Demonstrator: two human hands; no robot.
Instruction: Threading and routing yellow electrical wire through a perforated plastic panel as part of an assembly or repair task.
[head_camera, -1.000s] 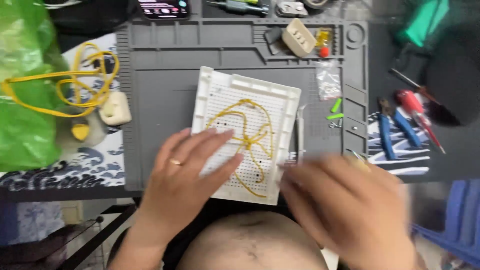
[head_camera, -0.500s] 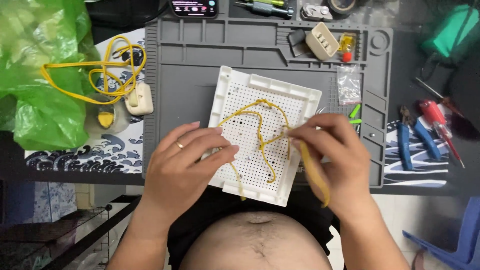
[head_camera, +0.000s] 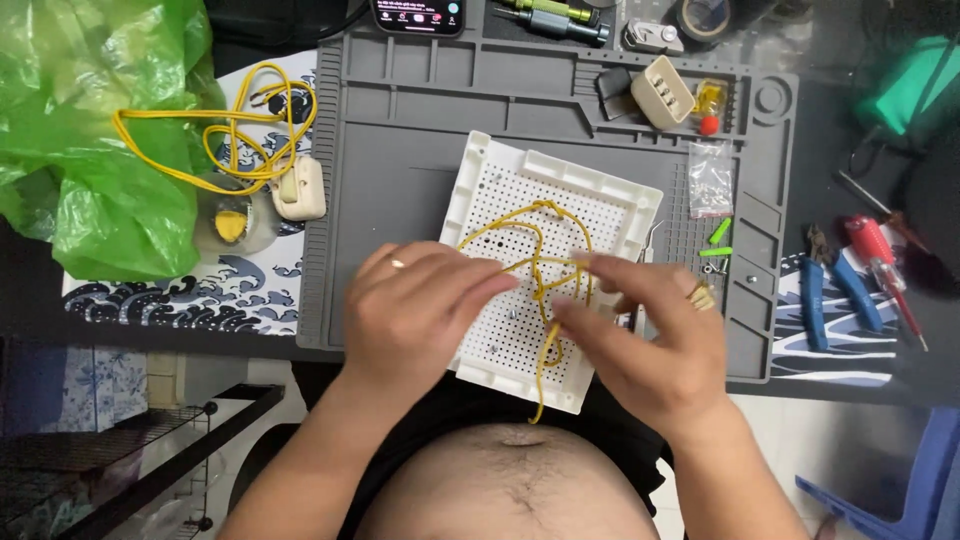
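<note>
Pinching yellow wire (head_camera: 540, 262) w/ both hands.

Dark surface (head_camera: 900, 380), carrying a grey compartmented work mat (head_camera: 400, 150) at centre and a wave-patterned mat (head_camera: 180, 290) at left. On the surface directly: green plastic bag (head_camera: 90, 130) far left, blue-handled pliers (head_camera: 830, 300) and red-handled screwdriver (head_camera: 885, 270) at right. On the grey mat: white perforated board (head_camera: 500, 190), small clear bag (head_camera: 710, 178).

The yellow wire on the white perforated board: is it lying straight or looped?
Looped. The yellow wire curves and crosses itself over the white perforated board, between the left hand and right hand.
</note>
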